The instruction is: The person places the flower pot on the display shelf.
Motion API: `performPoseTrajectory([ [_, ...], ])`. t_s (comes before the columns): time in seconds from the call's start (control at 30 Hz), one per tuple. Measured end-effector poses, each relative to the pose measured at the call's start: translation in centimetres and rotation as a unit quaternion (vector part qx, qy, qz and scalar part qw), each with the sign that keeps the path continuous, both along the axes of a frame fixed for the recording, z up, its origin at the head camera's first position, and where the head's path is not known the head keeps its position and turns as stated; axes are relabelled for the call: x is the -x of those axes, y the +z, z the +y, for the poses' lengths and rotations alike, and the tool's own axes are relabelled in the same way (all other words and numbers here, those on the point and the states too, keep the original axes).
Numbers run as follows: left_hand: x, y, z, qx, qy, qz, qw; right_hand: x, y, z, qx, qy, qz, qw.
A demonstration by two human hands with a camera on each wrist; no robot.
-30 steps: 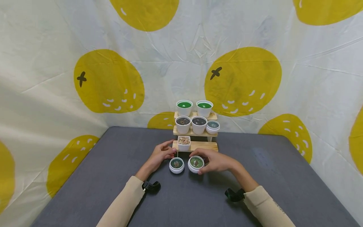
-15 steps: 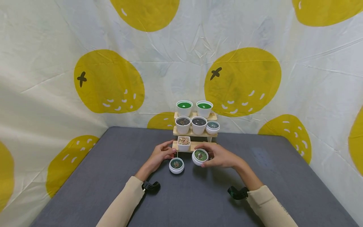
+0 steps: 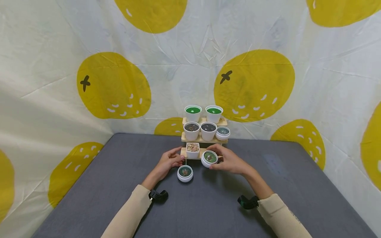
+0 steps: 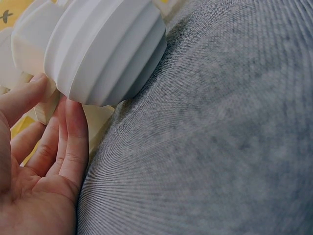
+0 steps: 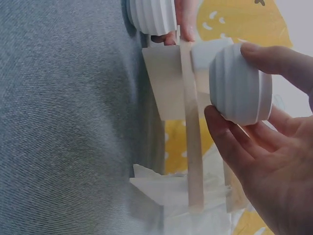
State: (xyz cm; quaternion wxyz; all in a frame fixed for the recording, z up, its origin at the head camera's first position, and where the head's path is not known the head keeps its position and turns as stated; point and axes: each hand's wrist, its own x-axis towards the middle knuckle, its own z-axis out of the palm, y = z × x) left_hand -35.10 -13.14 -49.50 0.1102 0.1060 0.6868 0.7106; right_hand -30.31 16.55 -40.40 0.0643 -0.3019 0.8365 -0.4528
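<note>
My right hand (image 3: 230,161) holds a round white ribbed pot (image 3: 209,158) with mottled green contents, raised just in front of the bottom shelf of a three-tier wooden stand (image 3: 183,152). In the right wrist view, thumb and fingers grip opposite sides of this pot (image 5: 237,85). My left hand (image 3: 166,164) pinches the left end of the bottom shelf, thumb above and fingers below in the left wrist view. Another ribbed pot (image 3: 185,174), dark green inside, stands on the table near those fingertips. A square white cup (image 3: 192,150) of pale chips sits on the bottom shelf's left part.
On the middle shelf stand two white cups (image 3: 191,131) with dark contents and a small ribbed pot (image 3: 223,133) at the right end. Two cups with bright green contents (image 3: 214,114) occupy the top shelf. A patterned curtain (image 3: 184,76) hangs behind the grey table (image 3: 125,205).
My right hand has lifted the green-filled ribbed pot off the table and carried it forward and slightly right, toward the bottom shelf. My left hand has stayed at the shelf's end.
</note>
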Motion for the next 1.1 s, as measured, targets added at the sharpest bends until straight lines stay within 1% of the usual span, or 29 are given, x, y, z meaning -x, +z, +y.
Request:
performPoseTrajectory([
  [0.17, 0.0, 0.0, -0.1, 0.000, 0.004, 0.003, 1.0000, 0.2, -0.4, -0.2, 0.008, -0.017, 0.007, 1.000],
  [0.4, 0.2, 0.1, 0.1, 0.001, 0.002, -0.002, 1.0000, 0.7, -0.6, 0.1, 0.014, -0.028, 0.015, 0.999],
  [0.5, 0.1, 0.1, 0.1, 0.001, 0.004, -0.004, 1.0000, 0.9, -0.4, 0.3, 0.025, -0.025, 0.010, 0.999],
  [0.73, -0.2, 0.0, 0.0, -0.003, 0.009, -0.010, 0.9999, 1.6, 0.0, 0.3, 0.034, -0.001, 0.002, 0.999],
  [1.0, -0.3, 0.1, 0.1, -0.006, 0.010, -0.005, 0.9999, 2.2, 0.8, 0.1, 0.027, -0.021, 0.012, 0.999],
  [1.1, -0.2, 0.1, 0.1, -0.007, 0.008, -0.005, 0.9999, 2.4, 1.1, 0.1, 0.031, -0.018, 0.018, 0.999],
])
